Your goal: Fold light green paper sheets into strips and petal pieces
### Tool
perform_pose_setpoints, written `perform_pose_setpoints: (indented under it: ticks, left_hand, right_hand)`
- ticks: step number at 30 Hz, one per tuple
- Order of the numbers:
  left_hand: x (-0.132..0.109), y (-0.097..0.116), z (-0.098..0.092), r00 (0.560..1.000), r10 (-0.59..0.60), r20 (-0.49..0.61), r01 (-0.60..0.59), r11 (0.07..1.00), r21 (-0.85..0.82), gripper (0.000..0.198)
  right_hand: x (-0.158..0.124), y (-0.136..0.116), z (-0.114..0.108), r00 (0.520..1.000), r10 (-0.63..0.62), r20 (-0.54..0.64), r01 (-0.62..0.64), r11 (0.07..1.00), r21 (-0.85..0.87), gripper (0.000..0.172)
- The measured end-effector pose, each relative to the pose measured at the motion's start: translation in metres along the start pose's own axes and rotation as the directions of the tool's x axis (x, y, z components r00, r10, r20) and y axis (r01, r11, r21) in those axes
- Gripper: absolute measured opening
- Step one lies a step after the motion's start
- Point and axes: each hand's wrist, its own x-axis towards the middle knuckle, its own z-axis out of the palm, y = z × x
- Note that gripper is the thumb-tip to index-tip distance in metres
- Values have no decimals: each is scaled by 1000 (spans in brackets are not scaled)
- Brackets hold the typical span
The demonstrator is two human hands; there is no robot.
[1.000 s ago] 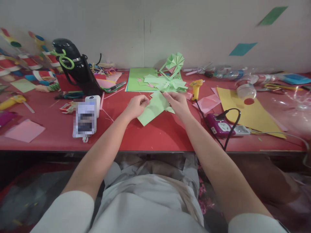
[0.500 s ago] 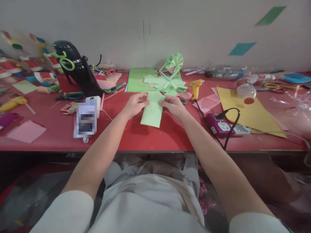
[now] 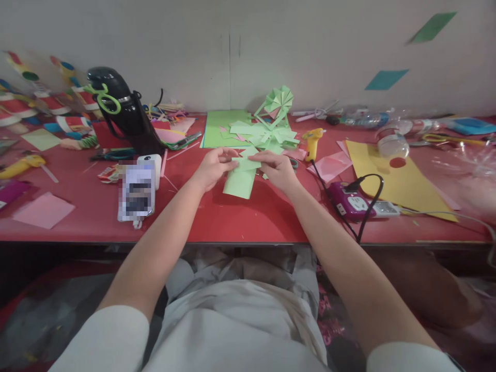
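"Paper (image 3: 239, 182), light green and longer than wide, is being held out; where is it placed?"

"It is held over the red table (image 3: 248, 225), between both hands and in front of a pile of green paper pieces (image 3: 274, 135). Whether the table is touched by its lower end cannot be told."

"How is it gripped by the left hand (image 3: 216, 168)?"

"The left edge is pinched high up, between thumb and curled fingers."

"And by the right hand (image 3: 278, 168)?"

"The upper right corner is taken between thumb and fingertips, so one piece is gripped from both sides. A flap seems to be folded over along the top end, though that part is partly covered by the fingers."

"What is set out behind?"

"Green sheets (image 3: 220, 121) are laid toward the wall, and a pleated green paper wheel (image 3: 279, 101) is raised at the back of the pile."

"To the right?"

"A yellow glue gun (image 3: 312, 142) is placed near the right hand. Nearer the front edge, a purple power strip (image 3: 349, 204) is fitted with a black plug, and beside it a yellow sheet (image 3: 391, 181) is spread."

"To the left?"

"A phone (image 3: 135, 191) is laid beside the left forearm, with a black flask (image 3: 126, 111) set behind it."
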Motion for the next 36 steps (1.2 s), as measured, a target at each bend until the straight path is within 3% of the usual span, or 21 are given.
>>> perform_pose_setpoints:
  ticks: [5, 10, 18, 22, 27, 30, 36]
  left_hand:
    - [-2, 3, 2, 999, 41, -3, -41, 999, -34, 32]
    - [-2, 3, 1, 993, 17, 114, -11, 999, -52, 44]
    - [-3, 1, -2, 990, -1, 140, 6, 999, -41, 42]
    - [-2, 2, -2, 994, 21, 111, -18, 1000, -26, 38]
    - [2, -3, -3, 999, 46, 8, -46, 999, 14, 29]
    - [5, -8, -3, 998, 60, -35, -58, 997, 58, 22]
    - [6, -10, -2, 991, 130, -12, -129, 989, 73, 21]
  right_hand:
    - [0, -3, 2, 991, 119, 65, -122, 991, 49, 51]
    - [2, -3, 2, 982, 189, -11, -186, 974, 131, 40]
    - [3, 0, -1, 969, 245, -22, -232, 941, 248, 26]
    - [4, 1, -3, 970, 242, -12, -231, 940, 251, 23]
    - [4, 0, -2, 974, 224, 25, -223, 942, 253, 43]
    - [2, 0, 0, 969, 231, 84, -245, 941, 233, 42]
    - [3, 6, 0, 964, 263, 42, -265, 937, 227, 39]
